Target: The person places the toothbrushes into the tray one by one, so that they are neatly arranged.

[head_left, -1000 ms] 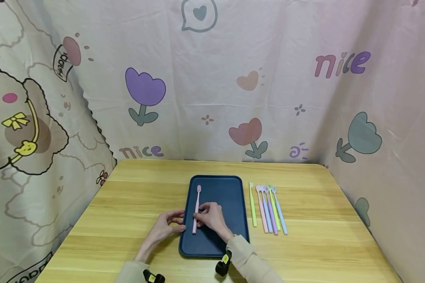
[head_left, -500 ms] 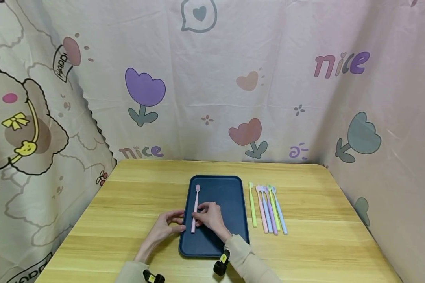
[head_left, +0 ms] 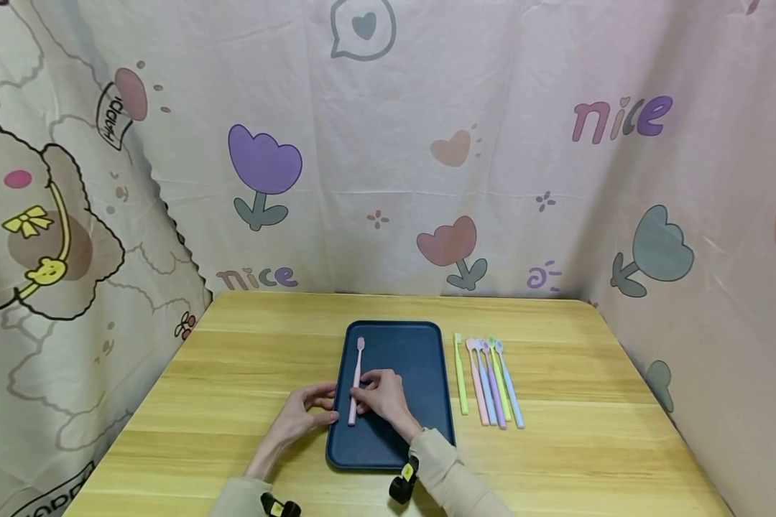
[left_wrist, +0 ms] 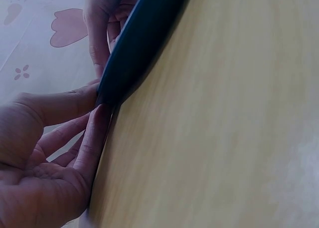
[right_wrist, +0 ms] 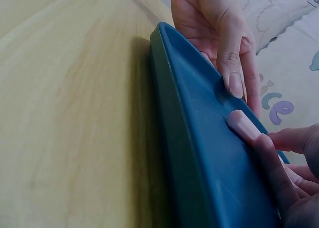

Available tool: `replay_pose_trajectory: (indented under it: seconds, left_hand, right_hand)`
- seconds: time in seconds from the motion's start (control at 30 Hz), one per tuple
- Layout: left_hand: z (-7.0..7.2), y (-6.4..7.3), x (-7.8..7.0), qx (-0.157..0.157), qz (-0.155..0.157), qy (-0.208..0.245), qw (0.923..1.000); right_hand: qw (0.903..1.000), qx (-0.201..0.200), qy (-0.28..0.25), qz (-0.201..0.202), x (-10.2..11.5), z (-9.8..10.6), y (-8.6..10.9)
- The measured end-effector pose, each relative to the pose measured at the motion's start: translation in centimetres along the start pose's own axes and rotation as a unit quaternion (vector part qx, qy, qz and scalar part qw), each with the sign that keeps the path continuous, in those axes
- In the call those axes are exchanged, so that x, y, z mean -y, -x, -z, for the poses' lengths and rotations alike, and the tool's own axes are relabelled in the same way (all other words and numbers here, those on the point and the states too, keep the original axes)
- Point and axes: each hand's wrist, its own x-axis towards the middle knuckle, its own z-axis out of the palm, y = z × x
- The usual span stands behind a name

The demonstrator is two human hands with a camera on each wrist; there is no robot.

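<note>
A pink toothbrush lies lengthwise along the left side of the dark blue tray, its head toward the far end. My right hand reaches over the tray and pinches the handle between thumb and fingers. In the right wrist view the handle's butt end sticks out past the fingertips, low over the tray floor. My left hand holds the tray's left rim, thumb at the edge and fingers along the outer side. The left wrist view shows those fingers against the tray wall.
Right of the tray, on the wooden table, a green toothbrush lies apart from a close row of several pastel toothbrushes. A printed curtain hangs behind the table and along its sides.
My right hand has shifted the pink toothbrush slightly left over the tray, mostly in the first half second. The left hand has stayed at the rim.
</note>
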Motion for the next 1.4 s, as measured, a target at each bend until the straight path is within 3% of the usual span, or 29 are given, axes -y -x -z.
replay_pose_trajectory:
  seconds: [0.77, 0.97, 1.17, 1.4]
  left_hand:
    - [0.0, 0.0, 0.0, 0.000, -0.007, 0.003, 1.0000]
    - [0.1, 0.0, 0.1, -0.001, -0.008, 0.003, 1.0000]
    - [0.1, 0.1, 0.2, -0.009, -0.005, 0.006, 0.9999]
    - [0.0, 0.0, 0.3, -0.013, -0.004, 0.009, 0.9999]
  right_hand:
    - [0.9998, 0.004, -0.019, 0.005, 0.1, 0.0, 0.1]
    - [0.9993, 0.026, -0.025, 0.011, 0.1, 0.6, 0.3]
    - [0.9973, 0.033, 0.007, 0.065, -0.5, 3.8, 1.3]
    - [0.9969, -0.048, -0.021, 0.058, -2.0, 11.3, 3.4]
